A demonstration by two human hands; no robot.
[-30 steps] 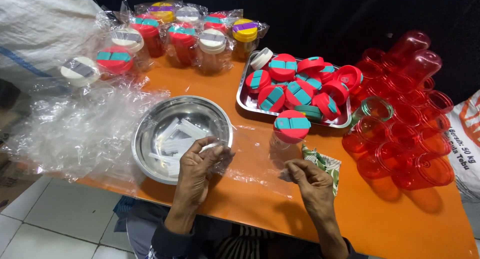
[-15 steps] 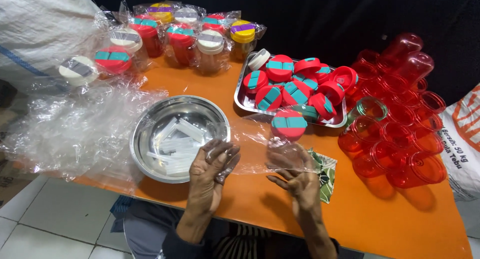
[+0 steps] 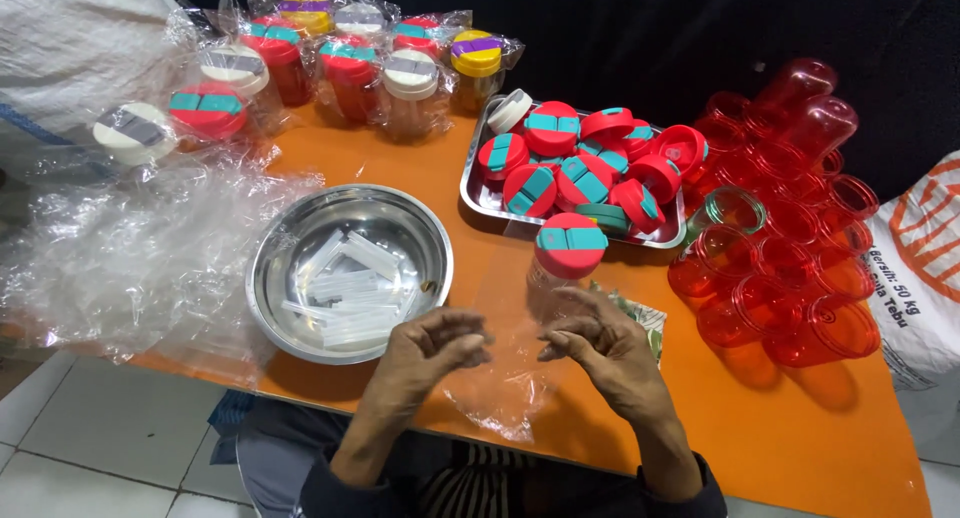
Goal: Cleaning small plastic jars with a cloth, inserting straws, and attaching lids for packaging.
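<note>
Clear plastic bag (image 3: 505, 363) stretched between both hands — left hand (image 3: 430, 348) and right hand (image 3: 600, 348) each pinching an edge — above the orange desk (image 3: 780, 438); capped jar (image 3: 565, 258) behind stands unbagged, wrapped jars (image 3: 350, 63) line the far edge.

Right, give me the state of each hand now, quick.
Left hand: closed, pinching the clear plastic bag.
Right hand: closed, pinching the same bag's other edge.

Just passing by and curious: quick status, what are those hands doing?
Left hand and right hand pinching thin clear plastic bag, spread open. Clear red-lidded jar just behind. Round steel bowl left; nothing between.
</note>
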